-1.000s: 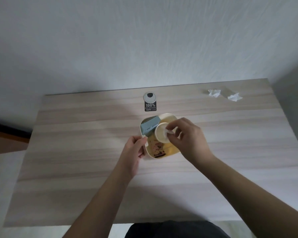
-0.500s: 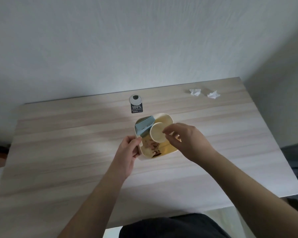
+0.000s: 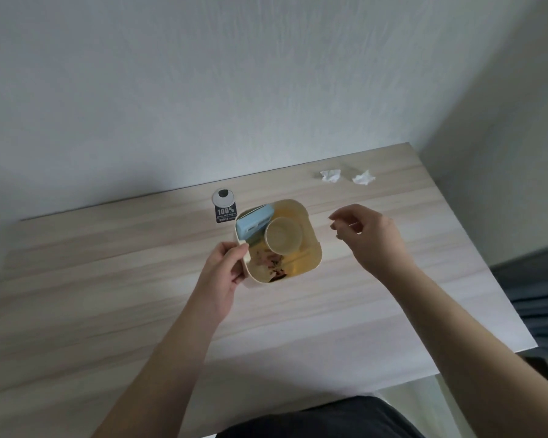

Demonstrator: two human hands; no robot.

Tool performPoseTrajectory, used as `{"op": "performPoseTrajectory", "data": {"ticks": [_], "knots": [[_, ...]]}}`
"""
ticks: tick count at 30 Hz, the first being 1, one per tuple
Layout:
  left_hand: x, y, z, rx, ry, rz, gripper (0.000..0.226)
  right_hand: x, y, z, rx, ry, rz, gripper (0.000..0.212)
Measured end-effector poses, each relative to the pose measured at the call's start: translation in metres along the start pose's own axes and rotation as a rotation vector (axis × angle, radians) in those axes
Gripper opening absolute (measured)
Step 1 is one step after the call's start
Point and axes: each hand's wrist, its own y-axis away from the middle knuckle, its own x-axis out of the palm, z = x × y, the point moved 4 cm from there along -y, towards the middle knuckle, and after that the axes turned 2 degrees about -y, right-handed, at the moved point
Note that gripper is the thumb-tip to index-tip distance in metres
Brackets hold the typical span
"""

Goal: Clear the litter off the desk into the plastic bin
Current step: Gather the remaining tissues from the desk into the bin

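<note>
A cream plastic bin point(image 3: 314, 245) stands near the middle of the wooden desk point(image 3: 108, 295). Inside it lie a pale blue box point(image 3: 253, 223), a paper cup point(image 3: 283, 239) and some wrappers point(image 3: 271, 263). My left hand point(image 3: 225, 270) grips the bin's near-left rim. My right hand point(image 3: 370, 238) hovers to the right of the bin, fingers loosely apart and holding nothing. Two crumpled white tissues, one point(image 3: 329, 176) beside the other point(image 3: 363, 178), lie at the desk's far right corner.
A round cable grommet point(image 3: 222, 196) and a black "100%" sticker point(image 3: 225, 213) sit behind the bin near the white wall. The desk's right edge drops off beside a dark piece of furniture point(image 3: 544, 286).
My right hand, which was over the bin with a small white scrap, has pulled away to the right and now holds nothing. The view has shifted, and my left hand stays on the bin.
</note>
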Motion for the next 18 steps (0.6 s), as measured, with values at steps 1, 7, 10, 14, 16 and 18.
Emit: {"op": "performPoseTrajectory", "data": {"ticks": [1,7,10,14,16,18], "knots": [[0.007,-0.002,0.000,-0.008,0.007,-0.007,0.013,-0.005,-0.004,-0.007,0.007,-0.001,0.002,0.011],[0.050,-0.013,0.004,-0.014,0.031,-0.063,0.020,-0.032,-0.040,-0.047,0.003,0.002,0.053,0.012],[0.069,-0.022,0.005,-0.014,0.023,-0.085,0.021,-0.041,-0.063,-0.065,-0.021,0.006,0.070,0.013],[0.094,-0.033,0.006,-0.005,0.030,-0.108,0.017,-0.045,-0.095,-0.084,-0.066,0.018,0.125,0.016],[0.104,-0.038,0.005,-0.004,0.033,-0.116,0.017,-0.045,-0.112,-0.090,-0.100,0.076,0.162,0.019],[0.113,-0.042,0.003,-0.008,0.018,-0.132,0.023,-0.043,-0.130,-0.096,-0.115,0.100,0.183,0.021]]}}
